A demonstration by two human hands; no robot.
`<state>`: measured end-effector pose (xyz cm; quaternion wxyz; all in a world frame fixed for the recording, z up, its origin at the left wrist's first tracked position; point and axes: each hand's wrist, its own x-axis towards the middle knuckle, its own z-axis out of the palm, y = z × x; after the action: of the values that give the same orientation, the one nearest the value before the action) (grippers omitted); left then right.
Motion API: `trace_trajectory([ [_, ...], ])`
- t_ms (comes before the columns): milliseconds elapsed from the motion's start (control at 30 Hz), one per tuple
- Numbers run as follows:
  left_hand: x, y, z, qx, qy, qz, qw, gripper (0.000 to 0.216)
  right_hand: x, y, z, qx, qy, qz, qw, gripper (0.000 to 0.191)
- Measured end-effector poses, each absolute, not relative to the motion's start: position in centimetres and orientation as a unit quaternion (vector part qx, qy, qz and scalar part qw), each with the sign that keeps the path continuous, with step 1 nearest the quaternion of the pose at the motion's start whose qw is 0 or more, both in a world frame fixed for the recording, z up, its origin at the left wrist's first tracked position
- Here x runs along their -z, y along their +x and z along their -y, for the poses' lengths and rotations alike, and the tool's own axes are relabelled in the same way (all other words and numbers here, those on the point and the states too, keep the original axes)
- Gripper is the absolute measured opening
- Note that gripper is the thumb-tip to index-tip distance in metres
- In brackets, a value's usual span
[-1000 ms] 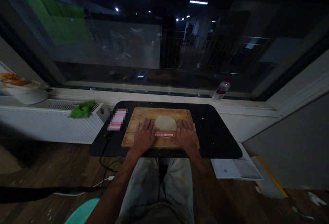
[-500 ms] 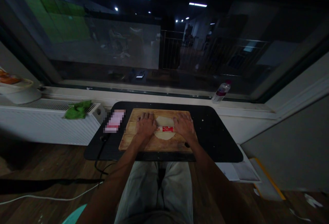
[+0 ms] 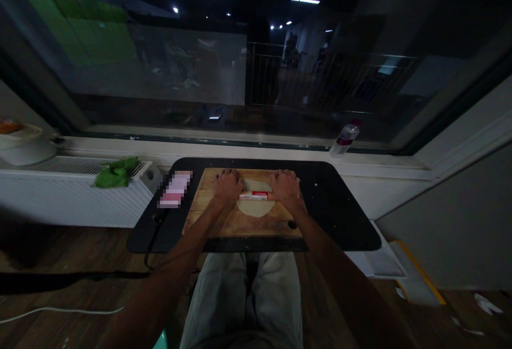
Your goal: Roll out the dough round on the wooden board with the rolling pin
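Observation:
A wooden board (image 3: 244,225) lies on a black table (image 3: 344,221). On it is a flat pale sheet of dough (image 3: 256,207). Across the dough lies a rolling pin (image 3: 253,195) with a red and white label. My left hand (image 3: 227,184) presses flat on the pin's left end, fingers stretched forward. My right hand (image 3: 285,186) lies the same way on the pin's right end. The pin sits over the dough's far half, and the dough's near edge shows below it.
A blurred pink item (image 3: 175,189) lies on the table's left part. A plastic bottle (image 3: 344,138) stands on the window sill at right. A green cloth (image 3: 114,173) rests on the white radiator, a bowl (image 3: 20,143) further left. A cable (image 3: 150,239) hangs off the table.
Both hands rolled the pin away from me, from the dough's near edge to its far half. The dough has become flatter and wider.

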<state>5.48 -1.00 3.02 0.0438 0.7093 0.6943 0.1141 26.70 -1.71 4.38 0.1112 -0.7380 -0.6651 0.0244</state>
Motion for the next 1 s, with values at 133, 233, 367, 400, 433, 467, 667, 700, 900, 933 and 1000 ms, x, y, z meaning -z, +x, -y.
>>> trace_trajectory([
  [133,-3.0,5.4,0.5,-0.125,0.71,-0.691,0.051,0.042,-4.2,26.7,1.0,-0.025,-0.744,0.659,0.107,0.048],
  [233,-3.0,5.4,0.0,-0.127,0.705,-0.695,0.053,0.041,-4.1,26.8,0.5,-0.018,-0.742,0.661,0.109,0.048],
  [367,-3.3,5.3,-0.6,-0.121,0.701,-0.702,0.038,0.042,-4.2,26.8,0.0,-0.005,-0.736,0.668,0.116,0.046],
  [400,-3.3,5.2,-0.8,-0.122,0.7,-0.703,0.032,0.042,-4.2,26.8,-0.2,-0.002,-0.733,0.67,0.117,0.045],
  [433,-3.4,5.2,-1.0,-0.123,0.699,-0.704,0.03,0.043,-4.2,26.8,-0.3,0.001,-0.73,0.673,0.118,0.045],
  [467,-3.5,5.2,-1.2,-0.122,0.698,-0.705,0.031,0.043,-4.2,26.9,-0.4,0.004,-0.727,0.676,0.118,0.045],
  [667,-3.3,5.2,-2.6,-0.113,0.689,-0.714,0.061,0.047,-3.9,27.0,-1.2,0.011,-0.714,0.693,0.099,0.044],
  [700,-3.2,5.2,-2.7,-0.11,0.686,-0.716,0.064,0.048,-4.1,26.9,-1.2,0.008,-0.714,0.694,0.094,0.044],
  [900,-3.1,5.1,-2.5,-0.06,0.704,-0.702,0.091,0.052,-5.7,26.3,-0.3,-0.041,-0.73,0.68,0.052,0.048],
  [933,-3.2,5.2,-2.3,-0.052,0.706,-0.7,0.095,0.052,-5.9,26.3,-0.1,-0.046,-0.727,0.684,0.044,0.048],
  [1000,-3.2,5.3,-2.0,-0.037,0.705,-0.701,0.104,0.053,-6.0,26.3,0.2,-0.052,-0.716,0.695,0.033,0.048],
])
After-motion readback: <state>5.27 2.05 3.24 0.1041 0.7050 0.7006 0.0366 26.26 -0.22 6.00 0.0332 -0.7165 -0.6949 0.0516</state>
